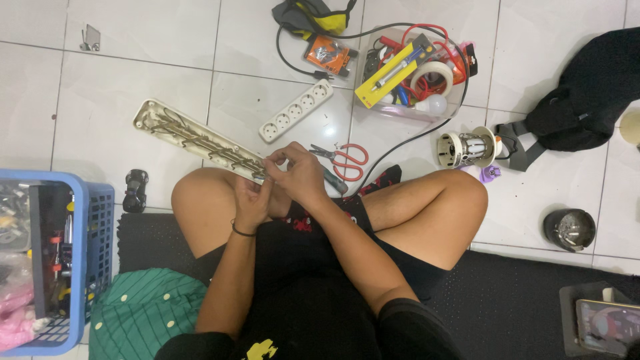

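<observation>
We hold with both hands, left hand (251, 200) and right hand (300, 175), each grip grasping the near end of the opened cream plastic power strip base (193, 139), near red-handled scissors (347, 159).

A flat orange plastic blister package (331, 55) lay on the white tiles at 12 o'clock, beside a long yellow card-backed tool package (389, 75) leaning in the clear tub. At 4 o'clock, 1 rectangular phone screen (605, 327) glowed reddish, propped on a dark stand.
</observation>
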